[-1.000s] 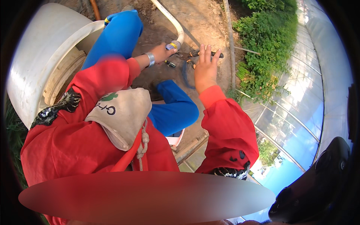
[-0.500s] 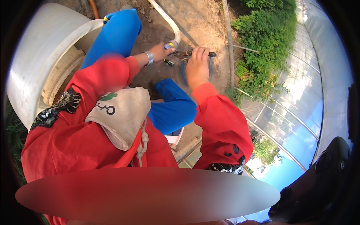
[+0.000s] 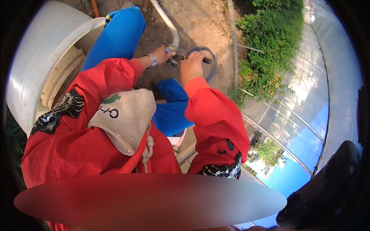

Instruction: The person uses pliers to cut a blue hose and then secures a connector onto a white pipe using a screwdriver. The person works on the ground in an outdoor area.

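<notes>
My left hand (image 3: 163, 54) is closed around the end of a pale hose (image 3: 172, 32), by a blue-and-yellow band (image 3: 169, 49). Gripped in my right hand (image 3: 192, 67) is a dark-handled tool, apparently pliers (image 3: 207, 61); the handle end sticks out past my fingers on the right. Its head points toward the hose end, though my fingers hide most of it. Just below my left fingertips shows a small dark piece with light bands (image 3: 172, 62), too small to name. A coil of thin grey wire (image 3: 214, 68) lies on the soil behind and right of my right hand.
At the left stands a large white tub (image 3: 27, 69) with a pale ribbed thing inside. A long pole (image 3: 233, 42) lies along green plants (image 3: 269, 50) at the right. Clear sheeting on a pipe frame (image 3: 304, 121) rises beyond. My bent legs in blue trousers (image 3: 115, 36) flank the work.
My right hand has moved left with the tool, closer to my left hand, uncovering more of the wire coil. My left hand and the hose end have shifted slightly left.
</notes>
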Available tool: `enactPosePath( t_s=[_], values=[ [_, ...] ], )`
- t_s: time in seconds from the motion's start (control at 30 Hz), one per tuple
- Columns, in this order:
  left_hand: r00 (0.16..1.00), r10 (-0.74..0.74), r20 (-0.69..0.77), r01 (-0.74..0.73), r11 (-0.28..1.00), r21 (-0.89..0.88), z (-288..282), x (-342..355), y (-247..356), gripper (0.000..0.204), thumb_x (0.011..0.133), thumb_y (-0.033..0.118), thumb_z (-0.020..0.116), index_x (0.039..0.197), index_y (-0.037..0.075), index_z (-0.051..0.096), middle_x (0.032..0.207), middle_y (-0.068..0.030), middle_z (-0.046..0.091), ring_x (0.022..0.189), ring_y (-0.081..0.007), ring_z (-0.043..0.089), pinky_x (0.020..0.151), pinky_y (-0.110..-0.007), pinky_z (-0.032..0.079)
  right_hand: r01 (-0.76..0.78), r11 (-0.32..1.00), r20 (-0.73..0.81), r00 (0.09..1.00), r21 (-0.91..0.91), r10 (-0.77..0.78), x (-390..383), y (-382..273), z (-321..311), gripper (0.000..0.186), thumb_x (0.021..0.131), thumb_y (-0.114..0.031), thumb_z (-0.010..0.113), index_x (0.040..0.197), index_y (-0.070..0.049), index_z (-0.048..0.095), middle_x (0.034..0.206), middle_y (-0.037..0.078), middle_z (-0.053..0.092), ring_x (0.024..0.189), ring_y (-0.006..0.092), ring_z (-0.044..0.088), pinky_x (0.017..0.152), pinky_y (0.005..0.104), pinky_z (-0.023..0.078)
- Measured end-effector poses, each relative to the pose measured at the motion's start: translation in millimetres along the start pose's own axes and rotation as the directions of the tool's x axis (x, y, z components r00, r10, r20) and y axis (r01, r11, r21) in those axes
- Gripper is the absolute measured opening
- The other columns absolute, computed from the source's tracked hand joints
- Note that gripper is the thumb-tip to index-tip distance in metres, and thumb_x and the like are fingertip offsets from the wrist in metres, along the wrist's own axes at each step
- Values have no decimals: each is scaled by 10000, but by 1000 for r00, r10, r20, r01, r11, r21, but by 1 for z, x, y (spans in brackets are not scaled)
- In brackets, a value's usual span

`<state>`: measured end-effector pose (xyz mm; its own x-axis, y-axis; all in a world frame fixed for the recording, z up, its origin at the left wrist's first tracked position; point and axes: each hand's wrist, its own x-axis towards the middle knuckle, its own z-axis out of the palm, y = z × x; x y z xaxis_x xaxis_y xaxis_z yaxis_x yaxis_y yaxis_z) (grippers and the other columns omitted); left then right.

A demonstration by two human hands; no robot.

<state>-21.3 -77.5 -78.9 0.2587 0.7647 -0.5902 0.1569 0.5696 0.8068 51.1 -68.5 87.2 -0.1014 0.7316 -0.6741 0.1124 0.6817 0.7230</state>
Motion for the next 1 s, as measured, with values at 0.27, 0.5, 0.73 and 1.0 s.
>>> enactPosePath(
  t_s=[0.27, 0.5, 0.73, 1.0],
  values=[
    [969, 243, 47, -245, 918, 313, -3, -30, -7, 689, 886, 593, 538, 1217, -8, 471, 761, -176, 665, 641, -304, 665, 642, -414, 520, 313, 838, 132, 903, 447, -408, 20, 74, 22, 433, 789, -134, 615, 1184, -307, 656, 1015, 78, 671, 961, 288, 650, 769, 391, 521],
    [961, 239, 138, -270, 919, 286, -16, -49, 12, 696, 891, 566, 555, 1261, -14, 453, 716, -168, 651, 548, -264, 646, 599, -388, 515, 228, 615, 218, 798, 755, -562, 17, 104, 42, 339, 803, -160, 589, 1106, -285, 671, 1039, 55, 682, 1003, 269, 636, 837, 408, 499],
    [991, 91, 99, -102, 988, 117, -24, -50, 24, 753, 887, 578, 560, 1311, -27, 417, 659, -124, 621, 482, -208, 608, 487, -348, 489, 277, 730, -42, 945, 625, -323, 4, 95, 70, 369, 840, -199, 618, 1199, -279, 652, 1130, 100, 605, 1119, 298, 561, 901, 388, 461],
    [998, 4, 68, -9, 998, 64, -20, -43, 28, 713, 905, 567, 538, 1300, -14, 417, 607, -86, 586, 456, -180, 584, 442, -323, 463, 394, 868, -237, 913, 303, -332, 25, 84, 49, 329, 883, -146, 548, 1167, -279, 648, 1054, 101, 604, 1035, 308, 575, 840, 394, 467]
  ],
)
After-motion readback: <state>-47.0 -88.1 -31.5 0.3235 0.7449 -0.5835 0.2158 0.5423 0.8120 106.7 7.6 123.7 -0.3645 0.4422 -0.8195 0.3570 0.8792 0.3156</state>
